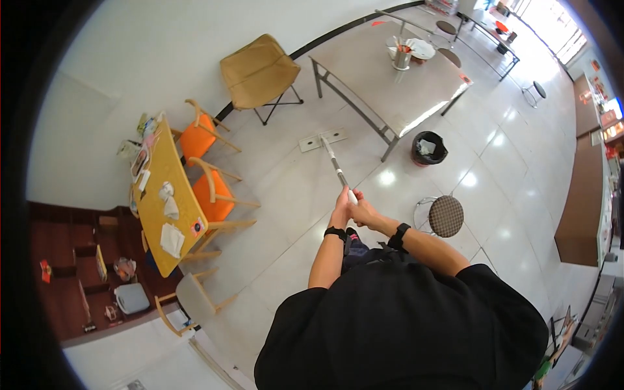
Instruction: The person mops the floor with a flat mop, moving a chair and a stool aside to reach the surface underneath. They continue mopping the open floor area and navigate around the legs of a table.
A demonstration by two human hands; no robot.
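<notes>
A flat mop (336, 162) reaches away from my body, its pale rectangular head (311, 143) lying flat on the tiled floor between the folding chair and the grey table. My left hand (342, 203) is wrapped around the handle. Just beside it, my right hand (362, 211) also closes on the handle near its white upper end. The two hands are close together in front of my waist. Parts of the fingers are hidden behind the hands.
A tan folding chair (259, 73) stands by the wall. Ahead is a grey table (370, 71); a black trash bin (429, 149) and a round stool (446, 216) are to the right. Orange-seated chairs (209, 195) line a yellow table (166, 214) at left.
</notes>
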